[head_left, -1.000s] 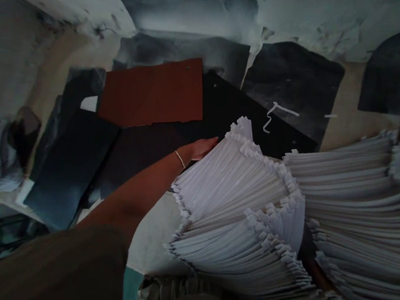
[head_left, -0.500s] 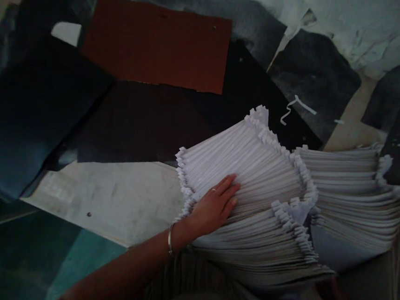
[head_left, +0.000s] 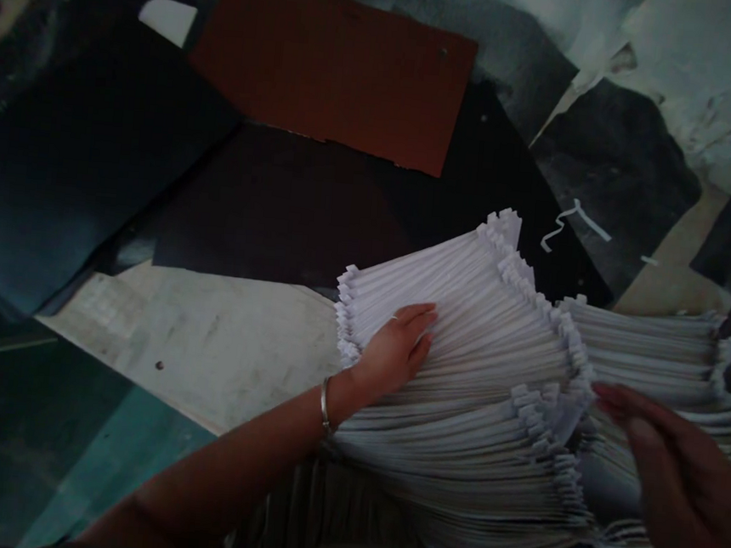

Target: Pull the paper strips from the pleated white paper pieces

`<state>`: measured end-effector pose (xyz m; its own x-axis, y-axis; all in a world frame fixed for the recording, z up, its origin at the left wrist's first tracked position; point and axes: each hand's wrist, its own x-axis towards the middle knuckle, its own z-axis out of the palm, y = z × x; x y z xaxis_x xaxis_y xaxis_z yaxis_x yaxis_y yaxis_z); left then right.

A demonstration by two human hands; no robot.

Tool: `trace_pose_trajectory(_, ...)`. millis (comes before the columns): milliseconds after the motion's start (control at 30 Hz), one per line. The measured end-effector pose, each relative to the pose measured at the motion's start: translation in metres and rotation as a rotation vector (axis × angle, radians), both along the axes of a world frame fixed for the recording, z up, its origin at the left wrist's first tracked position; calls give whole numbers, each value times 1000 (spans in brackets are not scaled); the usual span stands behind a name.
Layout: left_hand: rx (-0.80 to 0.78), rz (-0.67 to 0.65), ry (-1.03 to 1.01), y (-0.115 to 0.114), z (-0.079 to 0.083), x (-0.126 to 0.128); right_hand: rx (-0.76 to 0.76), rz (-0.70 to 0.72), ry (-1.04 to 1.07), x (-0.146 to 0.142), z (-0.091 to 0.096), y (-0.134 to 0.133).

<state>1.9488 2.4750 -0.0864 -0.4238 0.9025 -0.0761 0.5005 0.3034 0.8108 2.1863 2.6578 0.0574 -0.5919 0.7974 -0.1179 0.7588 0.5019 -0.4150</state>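
Note:
A fanned-out stack of white folded paper sheets with notched, jagged side edges lies in front of me. My left hand rests on top of it near its left side, fingers stretched out and laid on the sheets. A ring and a bracelet show on that hand and wrist. From the right edge comes my right hand, fingers stretched forward and thumb apart. Its fingertips are beside the stack's right notched edge; whether they touch it I cannot tell. Nothing is visible in the right hand.
Another pile of similar sheets stands at the right. Behind lie a reddish-brown sheet, dark sheets and a curled white strip. A pale worn board extends left of the stack, above a green floor.
My right hand has come into view from the right and reaches the stack's right side. The left hand stays on the sheets. The camera view has tilted and shifted.

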Motion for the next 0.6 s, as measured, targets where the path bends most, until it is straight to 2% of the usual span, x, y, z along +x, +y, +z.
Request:
trace_pose_trajectory(67, -29, -3, 82, 13, -10, -10, -2, 261, 45, -50, -26, 17)
trace_pose_trajectory(133, -68, -76, 165, 23, -18, -16, 34, 601, 50, -98, -59, 31)
trace_pose_trajectory(200, -112, -149, 243, 30, -23, -17, 108, 809, -27, -136, -90, 42)
trace_pose_trajectory(267, -154, -184, 295, 34, -27, -18, 160, 947, -118, -160, -114, 49)
trace_pose_trajectory(333, -174, -191, 301, 36, -29, -21, 153, 1010, -171, -172, -130, 57)
trace_pose_trajectory(433, -122, -180, 200, 34, -31, -31, 20, 992, -121, -174, -136, 72)
trace_pose_trajectory(500, -67, -155, 116, 26, -29, -37, -18, 918, -25, -167, -128, 85)
trace_pose_trajectory(600, -26, -140, 54, 2, -15, -32, 38, 787, 80, -144, -104, 99)
